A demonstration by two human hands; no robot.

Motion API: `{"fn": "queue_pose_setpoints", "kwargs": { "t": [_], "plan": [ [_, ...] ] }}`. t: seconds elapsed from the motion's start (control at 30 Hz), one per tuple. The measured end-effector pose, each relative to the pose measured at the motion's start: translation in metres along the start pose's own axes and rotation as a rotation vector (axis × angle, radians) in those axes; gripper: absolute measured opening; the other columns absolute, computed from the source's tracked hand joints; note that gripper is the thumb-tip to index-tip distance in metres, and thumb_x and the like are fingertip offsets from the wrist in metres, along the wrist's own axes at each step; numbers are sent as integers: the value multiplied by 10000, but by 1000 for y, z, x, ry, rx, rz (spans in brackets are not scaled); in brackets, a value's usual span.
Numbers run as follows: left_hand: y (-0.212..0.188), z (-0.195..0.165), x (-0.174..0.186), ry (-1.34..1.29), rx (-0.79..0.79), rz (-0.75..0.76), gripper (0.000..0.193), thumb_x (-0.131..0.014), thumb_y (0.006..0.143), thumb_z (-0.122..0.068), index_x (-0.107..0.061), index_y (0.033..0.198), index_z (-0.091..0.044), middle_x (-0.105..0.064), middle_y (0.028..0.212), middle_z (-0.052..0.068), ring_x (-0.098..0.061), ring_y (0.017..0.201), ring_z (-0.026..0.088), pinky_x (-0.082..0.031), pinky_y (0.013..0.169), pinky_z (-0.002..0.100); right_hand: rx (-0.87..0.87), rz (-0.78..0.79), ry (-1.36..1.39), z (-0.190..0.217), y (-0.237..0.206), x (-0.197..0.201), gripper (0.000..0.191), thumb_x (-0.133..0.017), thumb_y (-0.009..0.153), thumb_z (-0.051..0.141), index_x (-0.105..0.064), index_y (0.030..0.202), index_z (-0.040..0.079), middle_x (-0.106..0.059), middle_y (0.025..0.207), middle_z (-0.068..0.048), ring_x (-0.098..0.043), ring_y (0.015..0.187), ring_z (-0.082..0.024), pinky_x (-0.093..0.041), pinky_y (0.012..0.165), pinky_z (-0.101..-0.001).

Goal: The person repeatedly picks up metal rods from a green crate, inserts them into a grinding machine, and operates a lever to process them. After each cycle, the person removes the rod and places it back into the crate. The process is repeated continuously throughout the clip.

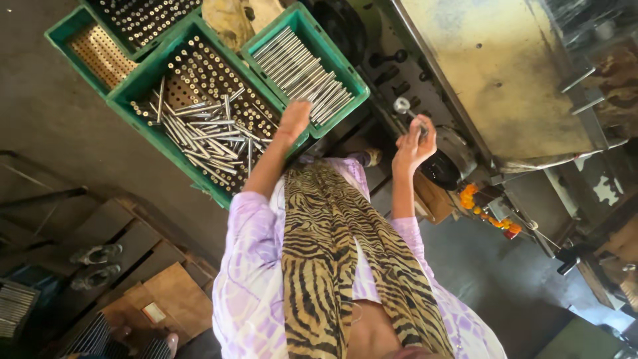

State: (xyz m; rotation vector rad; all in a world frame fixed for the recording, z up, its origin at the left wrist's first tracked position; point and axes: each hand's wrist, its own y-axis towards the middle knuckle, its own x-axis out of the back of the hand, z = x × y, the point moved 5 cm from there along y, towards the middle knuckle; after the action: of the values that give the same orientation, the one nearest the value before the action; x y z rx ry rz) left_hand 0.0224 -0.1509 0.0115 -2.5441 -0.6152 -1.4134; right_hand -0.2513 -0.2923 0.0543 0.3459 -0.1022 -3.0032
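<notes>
- Overhead, the left hand point(293, 119) is reaching out toward eleven o'clock, its fingers loosely extended and gripping nothing, hovering over the near edge of a large green crate point(161, 63).
- That crate is carrying a perforated tray with a loose heap of metal rods point(199, 133) lying criss-cross on it, just at nine o'clock from the left hand.
- At twelve o'clock from that hand, a smaller green crate point(325, 50) is holding more rods point(302, 73), these lying side by side in a neat row.
- Meanwhile the right hand point(413, 143) is lifted at about one o'clock, its fingers curling around a short metal piece with a round end point(403, 105), which is poking up above the knuckles.
- Beyond the right hand, at two o'clock, a worn grey machine point(492, 80) is standing, with dark knobs along its side.
- Orange flowers point(469, 197) are hanging at three o'clock from the right wrist.
- A striped scarf point(325, 266) is draping down the person's lilac sleeves.
</notes>
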Motion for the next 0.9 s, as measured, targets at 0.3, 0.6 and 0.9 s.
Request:
{"fn": "queue_pose_setpoints", "kwargs": {
  "t": [0.3, 0.6, 0.9],
  "plan": [
    [-60, 48, 32, 310, 220, -28, 152, -561, 948, -113, -701, 945, -56, -727, 955, 165, -717, 879, 361, -594, 666, 475, 68, 47, -357, 4, -20, 43, 211, -730, 1008, 155, -689, 1151, 6, -623, 801, 21, -461, 526, -21, -369, 461, -208],
    [-47, 50, 25, 369, 126, -98, 123, -592, 906, -100, -695, 848, -65, -727, 891, 154, -722, 863, 345, -585, 688, 447, 58, 105, -369, -3, -38, 25, 217, -756, 995, 154, -717, 1162, 22, -619, 807, 41, -469, 579, -5, -346, 508, -194],
    [-51, 20, 50, -1468, 407, -448, 269, -611, 1090, -353, -606, 1043, -88, -634, 878, -4, -601, 818, 141, -506, 693, 318, 13, 237, -331, 20, -37, 8, 255, -755, 989, 175, -712, 1178, 9, -579, 731, 55, -487, 593, -10, -369, 523, -199]
  ]
}}
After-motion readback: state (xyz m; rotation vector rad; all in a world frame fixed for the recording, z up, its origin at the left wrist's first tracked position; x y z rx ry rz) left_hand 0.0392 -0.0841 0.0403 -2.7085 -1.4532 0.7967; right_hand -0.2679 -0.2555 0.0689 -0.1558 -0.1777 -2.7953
